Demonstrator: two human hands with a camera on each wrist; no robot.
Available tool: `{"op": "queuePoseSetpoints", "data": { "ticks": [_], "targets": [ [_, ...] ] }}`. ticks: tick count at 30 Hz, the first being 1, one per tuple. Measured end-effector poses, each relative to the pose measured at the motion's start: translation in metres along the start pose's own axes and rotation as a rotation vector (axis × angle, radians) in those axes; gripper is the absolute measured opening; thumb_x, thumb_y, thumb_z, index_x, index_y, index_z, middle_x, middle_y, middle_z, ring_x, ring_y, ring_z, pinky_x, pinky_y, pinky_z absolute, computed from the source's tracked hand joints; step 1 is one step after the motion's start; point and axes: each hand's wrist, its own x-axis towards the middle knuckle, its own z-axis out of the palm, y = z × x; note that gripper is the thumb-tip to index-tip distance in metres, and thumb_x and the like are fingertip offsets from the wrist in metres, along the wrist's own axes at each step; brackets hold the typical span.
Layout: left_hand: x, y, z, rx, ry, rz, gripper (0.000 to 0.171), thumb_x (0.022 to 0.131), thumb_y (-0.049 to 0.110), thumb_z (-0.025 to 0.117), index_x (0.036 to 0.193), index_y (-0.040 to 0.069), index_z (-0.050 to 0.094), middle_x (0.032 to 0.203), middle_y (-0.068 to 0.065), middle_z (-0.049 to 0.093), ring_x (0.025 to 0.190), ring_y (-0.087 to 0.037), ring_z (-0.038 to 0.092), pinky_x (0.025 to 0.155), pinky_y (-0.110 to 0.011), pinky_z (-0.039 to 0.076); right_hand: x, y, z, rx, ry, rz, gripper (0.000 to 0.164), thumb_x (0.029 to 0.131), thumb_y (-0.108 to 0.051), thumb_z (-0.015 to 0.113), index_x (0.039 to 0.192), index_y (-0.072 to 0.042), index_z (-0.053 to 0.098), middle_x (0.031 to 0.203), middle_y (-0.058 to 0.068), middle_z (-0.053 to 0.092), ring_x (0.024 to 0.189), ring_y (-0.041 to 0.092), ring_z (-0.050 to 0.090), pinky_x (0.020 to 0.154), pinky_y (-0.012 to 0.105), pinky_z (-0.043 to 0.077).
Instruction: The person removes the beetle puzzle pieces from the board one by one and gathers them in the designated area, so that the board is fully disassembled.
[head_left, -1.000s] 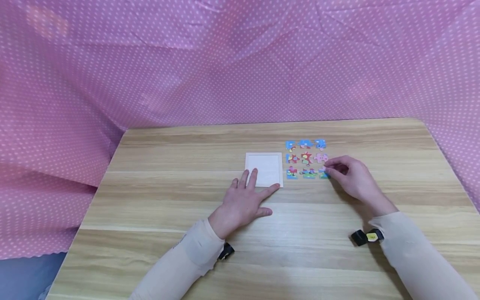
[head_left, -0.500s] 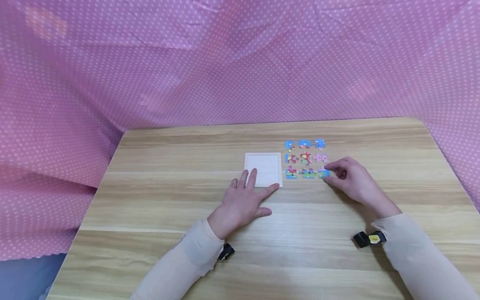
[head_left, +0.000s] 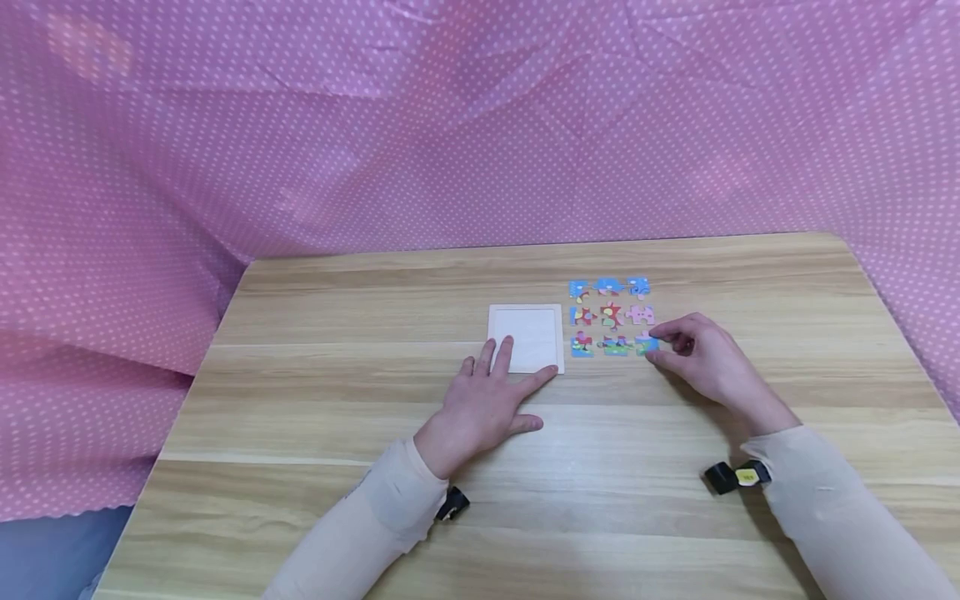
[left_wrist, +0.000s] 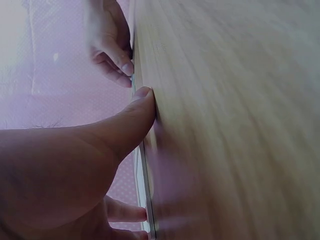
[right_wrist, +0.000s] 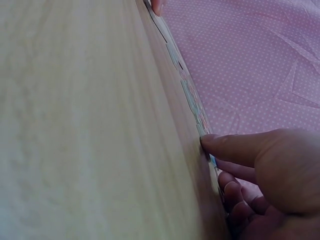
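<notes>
A square white puzzle frame lies flat on the table in the head view. My left hand rests with spread fingers on its lower left part and lower edge, thumb on the wood. To the right of the frame, colourful jigsaw pieces are laid out in three rows of three. At the near right corner of that layout, my right hand pinches a blue and green jigsaw piece by its edge between thumb and forefinger. The right wrist view shows the right thumb low at the tabletop beside the row of pieces.
The wooden table has rounded far corners, with a pink dotted cloth hanging behind and around it. Nearest the held piece are a pink jigsaw piece behind it and another piece to its left.
My right thumb has moved down to the near edge of the corner jigsaw piece, which now sits between thumb and forefinger. The left hand has stayed on the frame.
</notes>
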Motion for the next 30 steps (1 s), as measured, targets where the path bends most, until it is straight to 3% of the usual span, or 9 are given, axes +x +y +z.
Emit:
{"op": "queuePoseSetpoints", "data": {
  "ticks": [22, 30],
  "targets": [
    [0.0062, 0.0008, -0.0050, -0.034, 0.009, -0.005, 0.071, 0.104, 0.071, 0.050, 0.168, 0.054, 0.024, 0.180, -0.025, 0.015, 0.166, -0.049, 0.021, 0.131, -0.062, 0.031, 0.0000, 0.0016, -0.0015, 0.004, 0.025, -0.011, 0.036, 0.099, -0.020, 0.080, 0.127, 0.001, 0.075, 0.111, 0.016, 0.066, 0.099, 0.026, 0.058, 0.081, 0.024, 0.044],
    [0.0047, -0.0008, -0.0040, -0.044, 0.026, 0.001, 0.074, 0.103, 0.072, 0.049, 0.169, 0.053, 0.021, 0.182, -0.022, 0.008, 0.167, -0.049, 0.016, 0.131, -0.062, 0.030, -0.0019, -0.0001, -0.0033, 0.025, 0.015, -0.012, 0.035, 0.103, -0.024, 0.075, 0.129, 0.000, 0.074, 0.113, 0.015, 0.065, 0.099, 0.025, 0.057, 0.080, 0.020, 0.044]
  ]
}}
